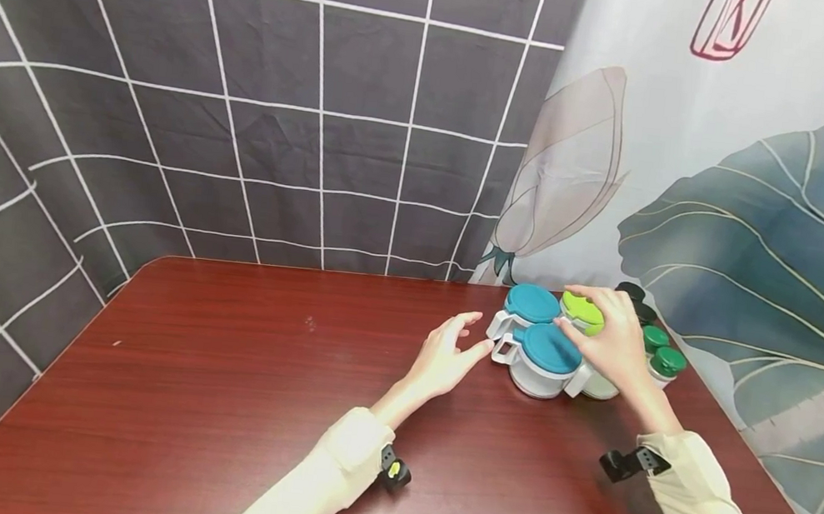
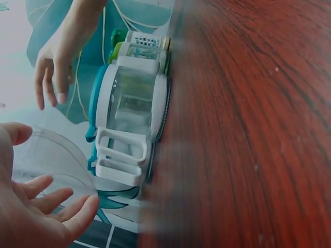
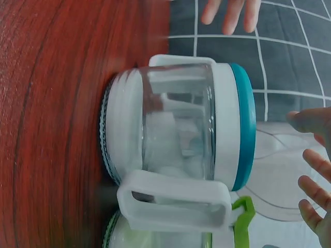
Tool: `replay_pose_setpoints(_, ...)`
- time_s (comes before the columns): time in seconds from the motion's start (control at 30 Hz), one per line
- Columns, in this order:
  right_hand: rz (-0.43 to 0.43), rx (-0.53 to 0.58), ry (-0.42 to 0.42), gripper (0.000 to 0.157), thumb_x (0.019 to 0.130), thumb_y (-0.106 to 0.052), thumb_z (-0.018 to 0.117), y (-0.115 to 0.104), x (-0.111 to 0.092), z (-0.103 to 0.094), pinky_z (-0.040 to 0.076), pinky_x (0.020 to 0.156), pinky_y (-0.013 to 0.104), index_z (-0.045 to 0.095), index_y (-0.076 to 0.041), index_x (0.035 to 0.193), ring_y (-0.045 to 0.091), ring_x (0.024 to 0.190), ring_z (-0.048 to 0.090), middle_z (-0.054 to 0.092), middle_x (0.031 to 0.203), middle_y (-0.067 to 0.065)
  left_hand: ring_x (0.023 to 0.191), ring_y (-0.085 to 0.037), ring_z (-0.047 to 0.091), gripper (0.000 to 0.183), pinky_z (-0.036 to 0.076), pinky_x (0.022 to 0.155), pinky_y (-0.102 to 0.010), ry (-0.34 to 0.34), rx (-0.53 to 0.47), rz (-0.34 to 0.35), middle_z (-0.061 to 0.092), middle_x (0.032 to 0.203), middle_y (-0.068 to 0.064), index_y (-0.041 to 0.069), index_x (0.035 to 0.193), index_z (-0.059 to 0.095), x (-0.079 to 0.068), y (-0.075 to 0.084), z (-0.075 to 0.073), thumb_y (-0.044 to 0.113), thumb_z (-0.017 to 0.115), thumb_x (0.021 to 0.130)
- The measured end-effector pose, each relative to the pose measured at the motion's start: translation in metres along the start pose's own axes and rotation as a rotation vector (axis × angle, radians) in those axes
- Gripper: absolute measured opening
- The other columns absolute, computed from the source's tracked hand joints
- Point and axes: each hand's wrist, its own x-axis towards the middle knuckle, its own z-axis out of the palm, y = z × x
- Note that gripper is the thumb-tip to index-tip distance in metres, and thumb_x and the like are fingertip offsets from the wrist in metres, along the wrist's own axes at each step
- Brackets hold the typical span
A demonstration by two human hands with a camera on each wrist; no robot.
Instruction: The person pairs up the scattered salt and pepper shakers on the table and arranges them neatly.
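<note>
While left hand [image 1: 444, 356] hovers, blue-lidded jar [image 1: 548, 357] beside, right hand [image 1: 616, 340] apparently above.

We are seeing a glossy wood-grain table [image 1: 220, 362], matt cloth curtain [image 1: 358, 159], smooth plastic lid [image 3: 247, 129] and jar [image 3: 178, 119], probably glass.

Red-brown table [image 1: 219, 371], gray gridded cloth [image 1: 358, 159], leaf-printed white cloth [image 1: 754, 234]

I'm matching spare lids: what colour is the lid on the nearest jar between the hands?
The lid is blue, clearest in the head view.
</note>
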Motion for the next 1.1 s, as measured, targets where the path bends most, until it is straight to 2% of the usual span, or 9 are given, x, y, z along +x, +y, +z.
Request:
replay_pose_setpoints(0.27, 0.083, 0.041, -0.015, 0.051, 0.07, -0.003, 0.081, 0.009, 0.001, -0.006, 0.036, 0.079, 0.043, 0.064, -0.003, 0.117, 0.031, 0.096, 0.051, 0.065, 0.108, 0.019, 0.121, -0.03, 0.056, 0.049, 0.052, 0.094, -0.039, 0.0, -0.008, -0.019, 0.056, 0.136, -0.011, 0.012, 0.136, 0.051, 0.003, 0.001, 0.005, 0.029, 0.062, 0.091)
replay_pose_setpoints(0.47, 0.075, 0.038, -0.012, 0.052, 0.068, -0.003, 0.082, 0.015, 0.003, -0.01, 0.037, 0.078, 0.04, 0.065, -0.004, 0.117, 0.031, 0.095, 0.053, 0.066, 0.106, 0.019, 0.121, -0.031, 0.056, 0.05, 0.05, 0.096, -0.043, 0.004, -0.023, -0.028, 0.055, 0.136, -0.015, 0.01, 0.136, 0.05, 0.005, 0.001, 0.009, 0.029, 0.061, 0.092)
replay_pose_setpoints(0.73, 0.066, 0.012, -0.033, 0.051, 0.069, -0.003, 0.082, 0.024, 0.002, -0.017, 0.036, 0.079, 0.035, 0.064, -0.004, 0.117, 0.03, 0.094, 0.053, 0.066, 0.107, 0.019, 0.12, -0.029, 0.056, 0.05, 0.048, 0.099, -0.038, -0.011, -0.03, -0.035, 0.056, 0.135, -0.011, 0.01, 0.136, 0.05, 0.011, 0.004, 0.022, 0.031, 0.061, 0.092)
replay_pose_setpoints(0.93, 0.061, 0.014, -0.072, 0.05, 0.07, -0.002, 0.081, 0.029, 0.005, -0.023, 0.037, 0.078, 0.034, 0.064, -0.002, 0.117, 0.03, 0.096, 0.052, 0.066, 0.107, 0.019, 0.121, -0.029, 0.056, 0.051, 0.046, 0.1, -0.038, -0.025, -0.004, -0.029, 0.057, 0.134, -0.012, 0.01, 0.137, 0.049, 0.011, 0.008, 0.024, 0.03, 0.062, 0.092)
replay_pose_setpoints(1.0, 0.064, 0.012, -0.076, 0.05, 0.07, -0.002, 0.081, 0.03, 0.007, -0.025, 0.038, 0.076, 0.032, 0.064, -0.002, 0.117, 0.025, 0.094, 0.051, 0.066, 0.106, 0.018, 0.121, -0.029, 0.056, 0.051, 0.046, 0.1, -0.038, -0.027, 0.0, -0.025, 0.056, 0.134, -0.012, 0.01, 0.138, 0.049, 0.012, 0.009, 0.025, 0.03, 0.062, 0.092)
replay_pose_setpoints(1.1, 0.076, 0.007, -0.075, 0.05, 0.07, -0.003, 0.081, 0.032, 0.009, -0.028, 0.037, 0.075, 0.025, 0.064, -0.004, 0.118, 0.008, 0.091, 0.048, 0.066, 0.106, 0.016, 0.119, -0.03, 0.056, 0.051, 0.046, 0.099, -0.038, -0.025, -0.003, -0.022, 0.056, 0.133, -0.013, 0.01, 0.137, 0.049, 0.013, 0.008, 0.026, 0.03, 0.063, 0.092)
